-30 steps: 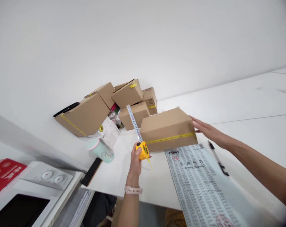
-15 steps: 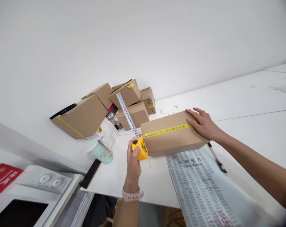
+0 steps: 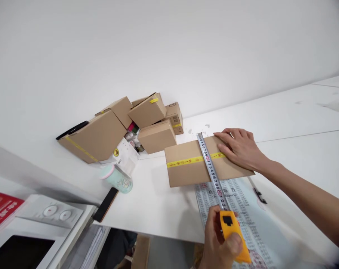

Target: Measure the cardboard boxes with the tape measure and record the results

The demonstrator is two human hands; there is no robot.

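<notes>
Left hand (image 3: 216,243) at lower right of centre, fingers clamped around yellow tape measure (image 3: 236,237), extended blade (image 3: 211,170) crossing over cardboard box (image 3: 186,175) right of centre, right hand (image 3: 240,147) on box's right part, thumb spread from fingers, grip indeterminable, printed sheet (image 3: 243,201) at lower right.

Extended tape measure (image 3: 234,226) across carton (image 3: 187,172)

White table (image 3: 155,201): boxes (image 3: 157,136), tumbler (image 3: 121,181), printed sheet (image 3: 239,203).
</notes>
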